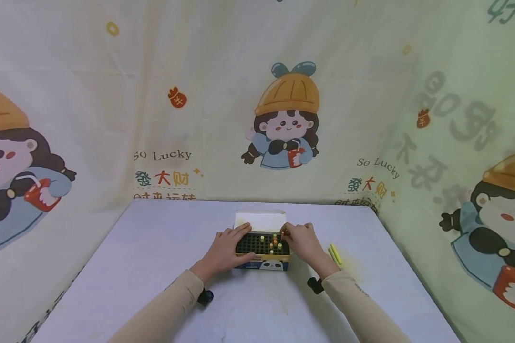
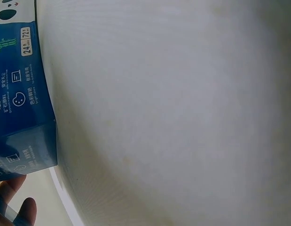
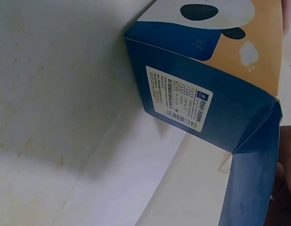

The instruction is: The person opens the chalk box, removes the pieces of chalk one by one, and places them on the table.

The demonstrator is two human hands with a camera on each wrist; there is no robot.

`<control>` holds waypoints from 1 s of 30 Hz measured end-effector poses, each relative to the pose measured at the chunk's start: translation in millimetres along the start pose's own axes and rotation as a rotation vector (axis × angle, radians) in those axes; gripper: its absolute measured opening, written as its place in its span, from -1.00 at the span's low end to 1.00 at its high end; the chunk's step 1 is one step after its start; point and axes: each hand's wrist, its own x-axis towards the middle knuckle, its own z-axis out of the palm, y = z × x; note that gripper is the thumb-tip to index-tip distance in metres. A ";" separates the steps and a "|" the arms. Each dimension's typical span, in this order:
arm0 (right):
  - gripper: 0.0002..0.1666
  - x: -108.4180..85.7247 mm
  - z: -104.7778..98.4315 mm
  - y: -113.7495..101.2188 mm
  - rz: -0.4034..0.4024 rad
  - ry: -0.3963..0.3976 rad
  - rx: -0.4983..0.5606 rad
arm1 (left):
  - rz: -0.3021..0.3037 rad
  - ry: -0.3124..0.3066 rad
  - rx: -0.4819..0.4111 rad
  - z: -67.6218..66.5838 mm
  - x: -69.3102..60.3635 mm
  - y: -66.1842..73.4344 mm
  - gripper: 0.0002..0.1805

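The left hand grips the chalk box at its left end — long axis running crosswise — and the right hand curls in at its right rear corner (whether pinching anything, I cannot tell). Two yellow chalk sticks lie just right of that hand.

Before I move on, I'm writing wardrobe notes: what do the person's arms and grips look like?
Both sleeves are beige, reaching the wrists; the left grip and right grip are gloveless. A small black device shows beside each wrist.
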 end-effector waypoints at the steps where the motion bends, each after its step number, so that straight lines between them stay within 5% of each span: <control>1: -0.96 0.0 0.0 0.1 0.000 -0.001 -0.001 | 0.000 -0.001 0.002 0.2 0.0 -0.1 -0.02; 30: -0.87 -7.3 -1.9 -2.7 -0.029 0.018 -0.005 | 0.004 0.003 -0.028 -3.0 -1.5 1.7 -0.04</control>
